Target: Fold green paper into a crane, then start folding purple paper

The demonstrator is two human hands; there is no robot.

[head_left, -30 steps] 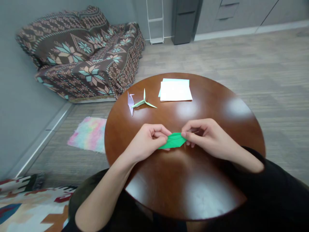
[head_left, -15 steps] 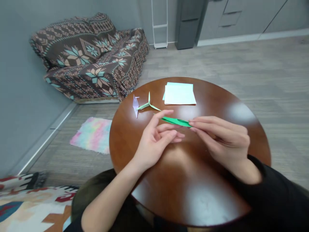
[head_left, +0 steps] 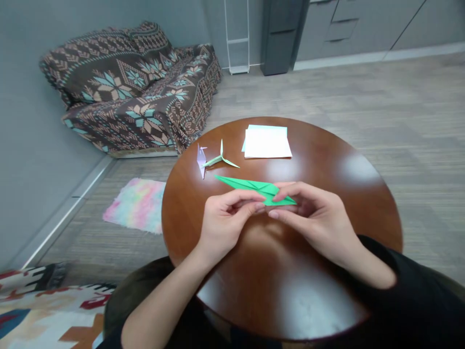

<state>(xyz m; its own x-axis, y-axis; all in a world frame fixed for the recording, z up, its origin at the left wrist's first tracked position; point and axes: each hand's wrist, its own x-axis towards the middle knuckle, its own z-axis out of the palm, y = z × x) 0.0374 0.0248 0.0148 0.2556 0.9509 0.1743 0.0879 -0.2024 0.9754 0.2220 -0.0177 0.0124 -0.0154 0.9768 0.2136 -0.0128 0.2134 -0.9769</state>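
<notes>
A folded green paper (head_left: 247, 184), long and pointed at both ends, is held above the near half of the table. My left hand (head_left: 227, 218) pinches its lower edge near the middle between thumb and fingers. My right hand (head_left: 316, 208) grips its right part, with the fingers over the paper and the thumb just below it. Beyond my left hand lie a pale green folded paper figure (head_left: 221, 157) with thin pointed arms and a lilac folded paper figure (head_left: 201, 160), close together.
A stack of pale paper sheets (head_left: 267, 142) rests on the far side of the round brown table (head_left: 348, 194). Past the table stands a sofa (head_left: 145, 97) under a patterned cover. A fluffy pastel rug (head_left: 136, 203) lies on the floor at the left.
The green paper has turned to show its broad folded face. My left hand has closed from loosely spread fingers into a pinch on it, and my right hand has shifted its grip.
</notes>
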